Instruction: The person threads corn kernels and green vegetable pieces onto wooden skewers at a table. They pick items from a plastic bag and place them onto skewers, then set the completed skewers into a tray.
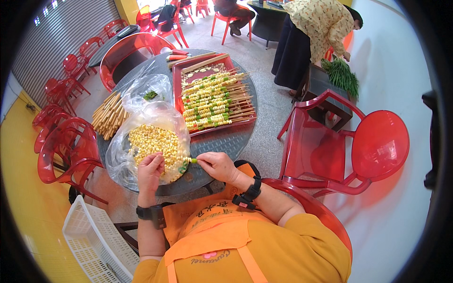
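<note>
A thin wooden skewer (172,157) spans the gap between my hands, above a clear plastic bag. My left hand (151,173) pinches it with thumb and fingertips; whether a kernel is also between them I cannot tell. My right hand (217,166) grips its other end, beside a green vegetable piece (194,160). A few pale corn kernels (184,159) are threaded next to that piece. Below lie many loose yellow corn kernels (152,139) in the open plastic bag (118,161). Finished corn skewers (207,102) rest in rows on a red tray (187,68).
Bundled sticks (110,115) lie left on the round table (226,145). Another plastic bag (155,85) holds green pieces (150,95). A red chair (318,141) stands to the right, a white plastic basket (95,240) lower left. A person (311,39) bends over green vegetables (341,76).
</note>
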Tool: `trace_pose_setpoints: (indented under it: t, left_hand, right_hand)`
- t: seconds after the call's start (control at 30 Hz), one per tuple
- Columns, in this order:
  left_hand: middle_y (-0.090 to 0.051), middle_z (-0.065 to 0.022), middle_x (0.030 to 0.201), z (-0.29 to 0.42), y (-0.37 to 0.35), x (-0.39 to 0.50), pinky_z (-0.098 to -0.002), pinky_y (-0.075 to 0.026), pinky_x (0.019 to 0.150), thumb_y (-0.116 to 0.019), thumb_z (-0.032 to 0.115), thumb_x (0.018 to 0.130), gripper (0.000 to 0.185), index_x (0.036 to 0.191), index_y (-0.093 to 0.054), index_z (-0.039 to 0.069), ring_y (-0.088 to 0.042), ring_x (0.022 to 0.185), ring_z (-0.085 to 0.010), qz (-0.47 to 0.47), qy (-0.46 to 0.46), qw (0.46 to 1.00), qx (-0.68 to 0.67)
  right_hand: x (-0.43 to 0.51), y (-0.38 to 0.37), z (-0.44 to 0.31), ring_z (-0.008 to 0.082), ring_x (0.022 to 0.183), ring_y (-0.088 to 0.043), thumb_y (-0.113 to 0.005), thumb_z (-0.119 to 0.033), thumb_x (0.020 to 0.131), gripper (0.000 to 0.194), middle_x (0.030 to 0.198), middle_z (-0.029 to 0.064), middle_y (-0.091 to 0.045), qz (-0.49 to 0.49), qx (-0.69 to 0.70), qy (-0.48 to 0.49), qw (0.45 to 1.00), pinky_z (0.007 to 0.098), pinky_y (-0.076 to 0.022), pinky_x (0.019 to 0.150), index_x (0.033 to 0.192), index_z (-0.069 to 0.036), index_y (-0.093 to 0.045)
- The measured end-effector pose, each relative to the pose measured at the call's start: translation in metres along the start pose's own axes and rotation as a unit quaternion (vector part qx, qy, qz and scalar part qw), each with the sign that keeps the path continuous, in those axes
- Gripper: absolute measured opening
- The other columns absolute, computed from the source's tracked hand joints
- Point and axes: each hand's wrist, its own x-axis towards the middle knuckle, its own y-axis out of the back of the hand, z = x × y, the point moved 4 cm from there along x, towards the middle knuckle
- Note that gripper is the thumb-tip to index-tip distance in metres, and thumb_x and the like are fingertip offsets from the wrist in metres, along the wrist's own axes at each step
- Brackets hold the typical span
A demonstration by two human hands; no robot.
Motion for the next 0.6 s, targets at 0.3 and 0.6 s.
trace_pose_setpoints:
  t: [0.3, 0.6]
  left_hand:
    - [-0.059, -0.0025, 0.077, -0.005, -0.028, -0.005, -0.0201, -0.041, 0.055, -0.066, 0.007, 0.087, 0.018, 0.1, -0.062, -0.004, -0.052, 0.063, -0.0085, -0.012, 0.029, 0.996, 0.079]
    - [-0.066, -0.0012, 0.079, 0.039, 0.002, -0.006, -0.0194, -0.043, 0.059, -0.069, 0.011, 0.085, 0.017, 0.097, -0.07, -0.001, -0.056, 0.065, -0.0061, 0.033, -0.055, 0.949, 0.31]
  right_hand:
    - [0.0, 0.001, 0.002, 0.0296, 0.072, -0.066, -0.064, -0.012, 0.086, 0.011, 0.084, 0.0127, -0.068, -0.005, 0.008, -0.016, 1.0, 0.0345, -0.0533, 0.063, 0.091, -0.003, -0.067]
    - [0.0, 0.003, 0.001, 0.0311, 0.075, -0.064, -0.062, -0.015, 0.088, 0.013, 0.084, 0.0125, -0.067, -0.009, 0.045, -0.054, 0.998, 0.0362, -0.0522, 0.065, 0.091, -0.004, -0.065]
